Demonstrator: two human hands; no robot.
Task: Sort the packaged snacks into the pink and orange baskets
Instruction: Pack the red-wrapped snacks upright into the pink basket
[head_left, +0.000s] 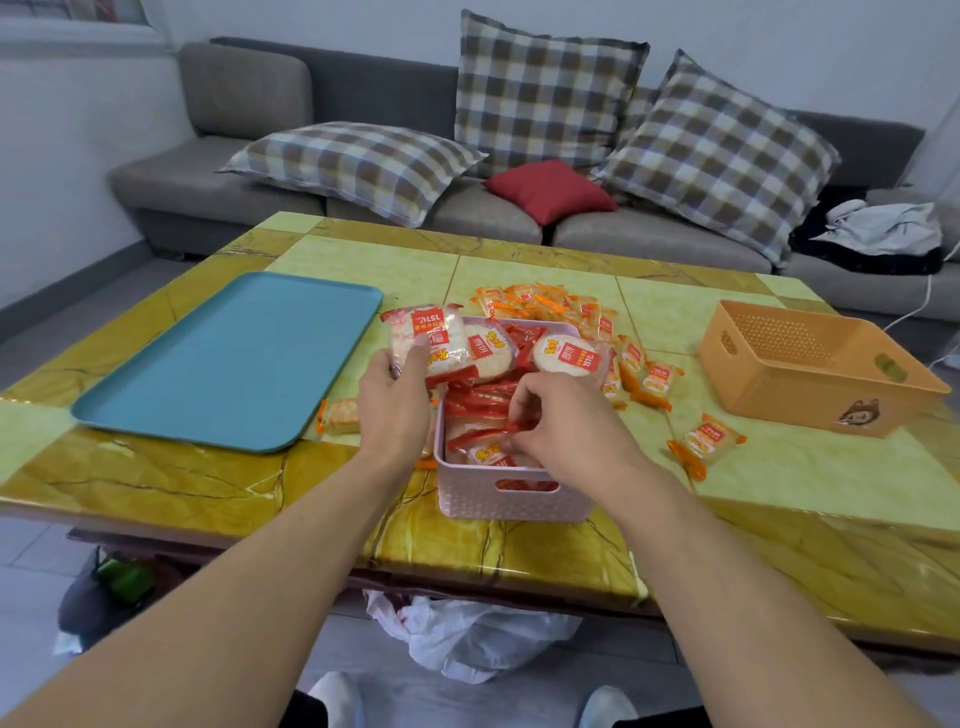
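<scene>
Left hand (395, 400) grip holding rice-cracker pack (434, 340) — right hand (563, 421) pinching red packet (488, 436), over pink basket (514, 501)

A pale pink plastic lattice basket (511, 499) holds red-and-white snack packets (485, 351). Orange-and-clear packets (550, 306) lie on the green-and-amber marbled tabletop (156, 483). A teal rectangular tray (228, 364) sits left, an orange perforated basket (810, 379) right. 3 brown-and-grey checked cushions (545, 93) and 1 red cushion (550, 189) rest on the grey sofa (244, 88).

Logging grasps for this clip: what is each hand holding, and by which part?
Left hand holds a rice cracker pack by its near edge. Right hand pinches a red pack by its end inside the pink basket.
</scene>
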